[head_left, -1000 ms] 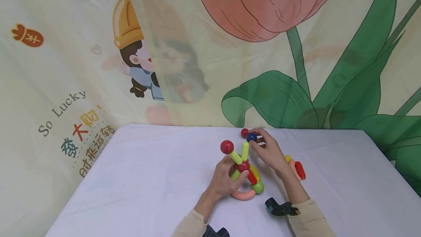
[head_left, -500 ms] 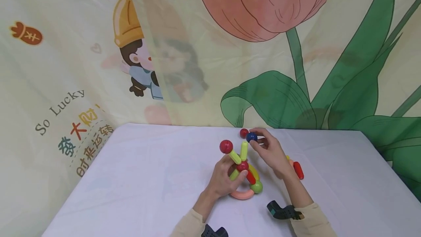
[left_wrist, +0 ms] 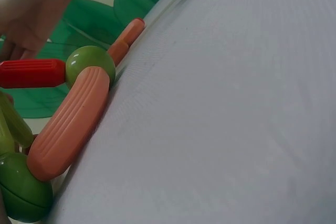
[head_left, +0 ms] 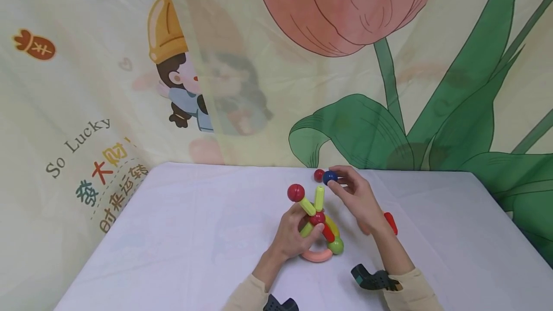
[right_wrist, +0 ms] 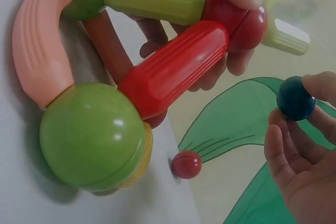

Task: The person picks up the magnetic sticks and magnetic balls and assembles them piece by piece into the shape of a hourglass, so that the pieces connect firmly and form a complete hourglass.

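White table (head_left: 194,234), two hands, one blue ball (head_left: 330,177), three red balls

Toy build mid-table, hands on either side

The build (head_left: 317,227) stands on the table (head_left: 194,244), with the left hand (head_left: 294,236) at its 9 o'clock and the right hand (head_left: 356,198) at its 2 o'clock. A ball (head_left: 330,177) sits in the right fingertips, above the build; another ball (head_left: 318,174) lies behind at 12 o'clock. Loose rods (head_left: 390,222) lie at 3 o'clock, behind the right wrist.
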Motion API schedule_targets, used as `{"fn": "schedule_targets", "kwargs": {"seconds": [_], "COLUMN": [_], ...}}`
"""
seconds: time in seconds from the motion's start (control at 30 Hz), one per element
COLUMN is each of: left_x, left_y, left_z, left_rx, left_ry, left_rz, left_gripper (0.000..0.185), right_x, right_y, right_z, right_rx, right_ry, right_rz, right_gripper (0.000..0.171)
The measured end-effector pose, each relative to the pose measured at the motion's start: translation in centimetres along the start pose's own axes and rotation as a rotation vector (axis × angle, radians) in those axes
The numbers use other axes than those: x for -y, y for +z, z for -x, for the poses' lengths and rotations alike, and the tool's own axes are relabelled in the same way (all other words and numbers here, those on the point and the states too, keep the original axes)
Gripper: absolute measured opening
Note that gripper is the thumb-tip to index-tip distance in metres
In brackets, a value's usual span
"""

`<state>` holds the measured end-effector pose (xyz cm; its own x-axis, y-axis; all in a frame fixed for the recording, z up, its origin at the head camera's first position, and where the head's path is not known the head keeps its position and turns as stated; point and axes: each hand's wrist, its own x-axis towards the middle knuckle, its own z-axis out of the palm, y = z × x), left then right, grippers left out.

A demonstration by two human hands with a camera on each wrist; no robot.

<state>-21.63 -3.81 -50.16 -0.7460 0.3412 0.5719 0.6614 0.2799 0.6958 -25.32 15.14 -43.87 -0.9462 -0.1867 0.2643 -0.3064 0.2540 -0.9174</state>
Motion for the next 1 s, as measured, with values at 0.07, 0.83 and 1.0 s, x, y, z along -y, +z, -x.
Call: {"fn": "schedule_targets", "kwargs": {"seconds": [0.07, 0.83, 1.0], "left_x": [0.0, 0.2, 0.2], "left_y": [0.0, -0.3, -0.2], "left_z": [0.0, 0.3, -0.1], "left_rx": [0.001, -0.007, -0.007], "left_ry": [0.001, 0.067, 0.034], "left_rz": [0.000, -0.003, 0.007], "left_gripper": [0.037, 0.033, 0.035], "right_x": [0.8, 3.1, 3.3], "right_y": [-0.1, 0.7, 0.3], "right_z": [0.1, 0.9, 0.8], "right_rx": [-0.002, 0.100, 0.106], "right_ry": [0.006, -0.082, -0.075], "right_rz": [-0.017, -0.024, -0.015], "right_gripper": [0.046, 0.043, 0.042]}}
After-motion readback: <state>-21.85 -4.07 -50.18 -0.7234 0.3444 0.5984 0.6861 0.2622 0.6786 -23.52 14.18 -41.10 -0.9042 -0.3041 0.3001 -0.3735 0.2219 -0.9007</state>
